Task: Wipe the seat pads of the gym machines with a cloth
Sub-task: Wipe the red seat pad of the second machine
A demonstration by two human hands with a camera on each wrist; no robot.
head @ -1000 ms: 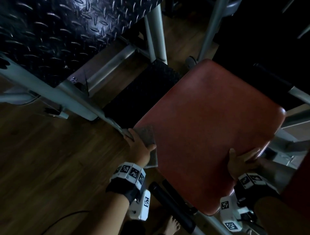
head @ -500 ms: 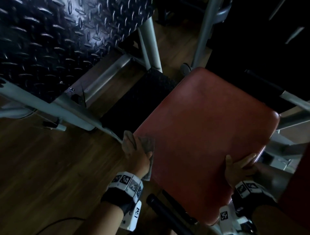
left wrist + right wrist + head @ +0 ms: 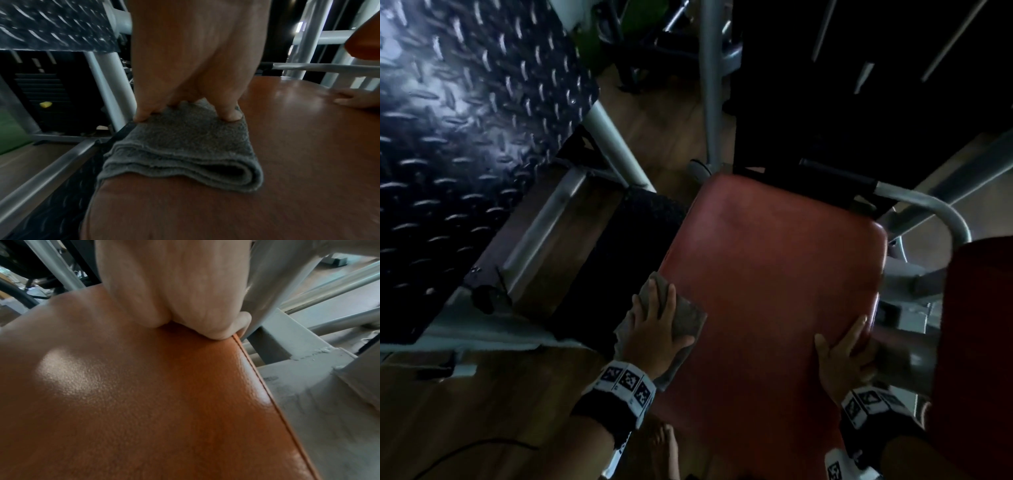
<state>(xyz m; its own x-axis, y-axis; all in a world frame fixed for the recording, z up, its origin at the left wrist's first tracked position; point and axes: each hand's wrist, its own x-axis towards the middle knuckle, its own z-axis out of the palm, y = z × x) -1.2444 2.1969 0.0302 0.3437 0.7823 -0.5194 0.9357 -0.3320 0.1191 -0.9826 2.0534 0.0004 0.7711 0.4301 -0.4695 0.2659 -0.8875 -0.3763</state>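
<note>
Head view: left hand (image 3: pixel 654 329), flat on the cloth (image 3: pixel 685 317), has slid farther up the seat pad (image 3: pixel 774 274); wiping continues while right hand (image 3: pixel 840 353) grips its edge.

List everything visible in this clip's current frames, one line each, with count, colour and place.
seat pad: one, red-brown, centre.
cloth: one, grey, folded, on the seat pad's left edge.
second pad: one, red, far right.
tread plate: one, black, upper left.
machine frame: grey tubes around the seat.
floor: brown wood, lower left.
left hand: presses on the cloth.
right hand: grips the seat pad's right edge.
bare foot: one, bottom centre.
</note>
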